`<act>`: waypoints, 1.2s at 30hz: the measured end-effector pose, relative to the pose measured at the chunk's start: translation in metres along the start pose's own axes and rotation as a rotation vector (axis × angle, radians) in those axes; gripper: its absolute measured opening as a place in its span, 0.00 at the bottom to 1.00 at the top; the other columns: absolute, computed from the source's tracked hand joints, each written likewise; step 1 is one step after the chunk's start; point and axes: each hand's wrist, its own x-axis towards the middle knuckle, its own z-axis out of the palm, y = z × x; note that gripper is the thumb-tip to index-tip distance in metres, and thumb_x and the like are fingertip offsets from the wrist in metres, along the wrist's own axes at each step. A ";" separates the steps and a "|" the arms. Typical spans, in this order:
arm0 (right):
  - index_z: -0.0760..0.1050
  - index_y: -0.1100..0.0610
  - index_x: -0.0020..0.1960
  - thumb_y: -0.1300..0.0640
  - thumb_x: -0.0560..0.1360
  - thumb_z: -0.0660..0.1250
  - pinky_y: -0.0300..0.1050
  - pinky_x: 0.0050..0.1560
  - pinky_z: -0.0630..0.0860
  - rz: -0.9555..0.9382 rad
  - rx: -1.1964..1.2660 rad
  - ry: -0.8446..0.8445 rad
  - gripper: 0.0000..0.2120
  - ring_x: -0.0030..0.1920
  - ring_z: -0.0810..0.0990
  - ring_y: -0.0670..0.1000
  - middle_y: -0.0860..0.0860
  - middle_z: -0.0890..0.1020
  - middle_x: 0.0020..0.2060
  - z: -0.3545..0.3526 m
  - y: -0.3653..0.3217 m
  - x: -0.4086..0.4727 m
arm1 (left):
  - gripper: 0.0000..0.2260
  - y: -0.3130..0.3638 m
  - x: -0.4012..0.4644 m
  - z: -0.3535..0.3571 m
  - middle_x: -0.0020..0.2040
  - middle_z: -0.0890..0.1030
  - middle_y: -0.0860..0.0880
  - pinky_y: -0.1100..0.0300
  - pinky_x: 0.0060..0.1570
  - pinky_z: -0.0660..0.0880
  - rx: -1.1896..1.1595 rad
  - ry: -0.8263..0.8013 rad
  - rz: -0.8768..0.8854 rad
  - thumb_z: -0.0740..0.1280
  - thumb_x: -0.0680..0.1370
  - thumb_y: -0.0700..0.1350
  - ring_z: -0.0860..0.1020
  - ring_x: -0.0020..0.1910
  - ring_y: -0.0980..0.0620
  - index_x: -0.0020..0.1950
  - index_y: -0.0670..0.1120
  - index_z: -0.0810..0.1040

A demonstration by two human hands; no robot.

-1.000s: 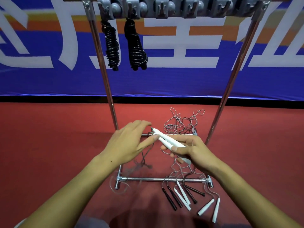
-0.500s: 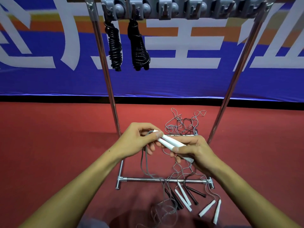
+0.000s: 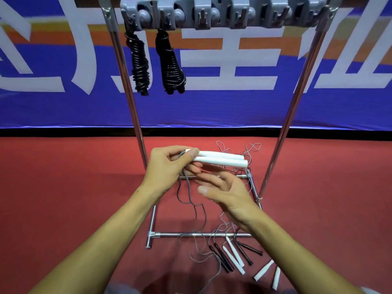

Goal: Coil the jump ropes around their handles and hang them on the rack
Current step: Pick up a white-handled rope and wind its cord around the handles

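Left hand (image 3: 167,166) pinches two white handles (image 3: 222,159) side by side, grey rope (image 3: 188,196) trailing toward 6 o'clock. Right hand (image 3: 227,190), grip spread and holding nothing, lies just below. Two coiled black ropes (image 3: 157,64) hang from the rack (image 3: 212,13) at 11 o'clock.

Two white handles (image 3: 220,159) pinched at the left fingers (image 3: 192,154); grey cord (image 3: 187,187) trails below them. Two black coiled ropes (image 3: 157,64) above. Floor (image 3: 63,187) red. Banner (image 3: 233,107) blue, white lettering, orange band. Rack (image 3: 292,115) silver-grey.
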 end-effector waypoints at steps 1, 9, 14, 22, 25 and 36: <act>0.71 0.66 0.68 0.67 0.69 0.78 0.55 0.71 0.74 -0.018 -0.083 -0.007 0.30 0.68 0.80 0.55 0.56 0.84 0.63 0.006 0.003 0.001 | 0.05 -0.001 0.000 0.003 0.40 0.87 0.37 0.56 0.41 0.85 -0.023 0.007 -0.029 0.73 0.81 0.40 0.86 0.36 0.46 0.51 0.39 0.86; 0.74 0.55 0.64 0.61 0.76 0.77 0.38 0.37 0.73 0.039 -0.308 0.078 0.20 0.33 0.76 0.47 0.49 0.80 0.34 0.022 0.012 0.004 | 0.02 -0.009 0.007 0.004 0.41 0.87 0.38 0.52 0.45 0.86 0.028 0.047 -0.045 0.75 0.79 0.39 0.87 0.40 0.43 0.51 0.41 0.87; 0.79 0.49 0.51 0.54 0.77 0.75 0.41 0.39 0.74 -0.237 -0.777 0.188 0.06 0.33 0.76 0.43 0.43 0.80 0.33 0.000 0.005 -0.003 | 0.03 -0.016 0.006 -0.010 0.39 0.88 0.44 0.62 0.43 0.82 0.243 -0.008 0.025 0.74 0.80 0.37 0.86 0.38 0.53 0.51 0.42 0.88; 0.84 0.47 0.51 0.49 0.77 0.75 0.46 0.42 0.76 -0.486 -1.219 0.138 0.04 0.39 0.77 0.44 0.43 0.79 0.41 -0.032 -0.029 -0.010 | 0.07 -0.022 -0.001 -0.022 0.41 0.86 0.41 0.43 0.46 0.78 0.584 -0.199 0.117 0.72 0.77 0.57 0.75 0.39 0.55 0.51 0.61 0.89; 0.82 0.48 0.48 0.54 0.75 0.78 0.50 0.36 0.74 -0.272 -0.945 0.018 0.05 0.33 0.76 0.47 0.49 0.82 0.37 -0.041 -0.044 -0.011 | 0.05 -0.014 -0.010 -0.018 0.39 0.87 0.47 0.47 0.47 0.79 0.588 -0.348 0.106 0.73 0.80 0.48 0.79 0.39 0.56 0.51 0.53 0.90; 0.80 0.66 0.49 0.64 0.76 0.73 0.40 0.30 0.71 0.016 -0.411 -0.229 0.05 0.30 0.72 0.49 0.56 0.77 0.32 -0.050 -0.060 -0.019 | 0.07 0.008 -0.025 -0.008 0.37 0.86 0.41 0.58 0.39 0.79 0.227 -0.623 -0.076 0.73 0.80 0.37 0.80 0.33 0.50 0.55 0.37 0.88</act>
